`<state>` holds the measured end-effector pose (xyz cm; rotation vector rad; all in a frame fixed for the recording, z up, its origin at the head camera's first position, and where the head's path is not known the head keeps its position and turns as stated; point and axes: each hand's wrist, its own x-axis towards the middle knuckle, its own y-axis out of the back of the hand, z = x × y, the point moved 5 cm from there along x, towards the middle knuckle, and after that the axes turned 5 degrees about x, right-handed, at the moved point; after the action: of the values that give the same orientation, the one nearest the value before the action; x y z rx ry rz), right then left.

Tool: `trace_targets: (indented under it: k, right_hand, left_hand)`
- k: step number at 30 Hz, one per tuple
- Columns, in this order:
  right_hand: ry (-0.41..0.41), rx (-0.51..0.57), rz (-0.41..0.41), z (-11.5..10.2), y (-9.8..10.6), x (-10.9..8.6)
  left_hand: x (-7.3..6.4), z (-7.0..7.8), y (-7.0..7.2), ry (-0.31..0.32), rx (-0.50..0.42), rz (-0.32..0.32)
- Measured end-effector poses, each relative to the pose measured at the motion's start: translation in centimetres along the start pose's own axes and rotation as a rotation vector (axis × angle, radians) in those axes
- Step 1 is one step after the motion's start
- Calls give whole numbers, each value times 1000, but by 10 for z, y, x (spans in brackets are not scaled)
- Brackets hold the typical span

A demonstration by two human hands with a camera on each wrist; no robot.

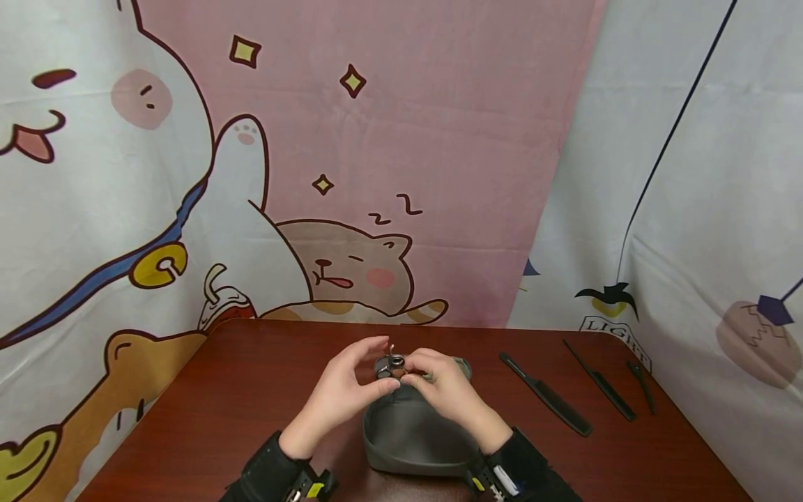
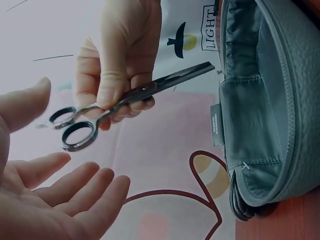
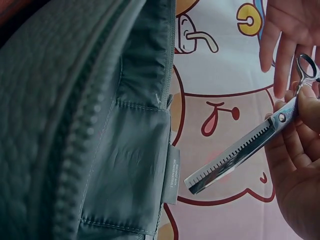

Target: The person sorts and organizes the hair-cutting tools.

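Observation:
Thinning scissors [image 3: 280, 118], silver with a toothed blade and ring handles, are pinched between the thumb and fingers of my right hand [image 1: 448, 390]. Seen from the left wrist, the closed blades of the scissors [image 2: 155, 87] point toward the pouch and the rings face my left hand [image 2: 65, 205]. That left hand [image 1: 341, 390] is spread with relaxed fingers beside the rings, apart from them in the left wrist view. Below both hands sits a grey-green zip pouch [image 1: 420, 446], unzipped, with its dark lining [image 2: 250, 110] and a small label showing.
Right of the pouch, on the red-brown table [image 1: 251, 390], lie a black handled comb [image 1: 555, 404], a thin-tailed comb [image 1: 605, 387] and a small dark slim tool [image 1: 641, 387]. A cartoon-printed cloth [image 1: 452, 139] hangs behind the table.

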<state>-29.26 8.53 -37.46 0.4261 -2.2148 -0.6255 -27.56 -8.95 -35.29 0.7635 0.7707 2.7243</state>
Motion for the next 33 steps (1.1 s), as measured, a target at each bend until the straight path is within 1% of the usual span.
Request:
trace_targets:
  k: [5,9,14,16,24,33]
  right_hand:
    - [14,-30,-30,-1,-1,0]
    - [20,-38,-48,-2,-2,0]
    - [47,-71,-54,-3,-3,0]
    - [56,-89,-51,-3,-3,0]
    - [80,-147,-43,0,-4,-3]
    - [76,-183,-77,2,-6,-4]
  left_hand:
    - [-2,3,-1,-19,45,16]
    - [-3,4,0,-11,84,45]
    - [-4,4,1,1,126,61]
    - [-4,3,1,11,138,60]
    - [-3,-1,1,40,128,42]
    - [-4,-3,-1,23,149,33]
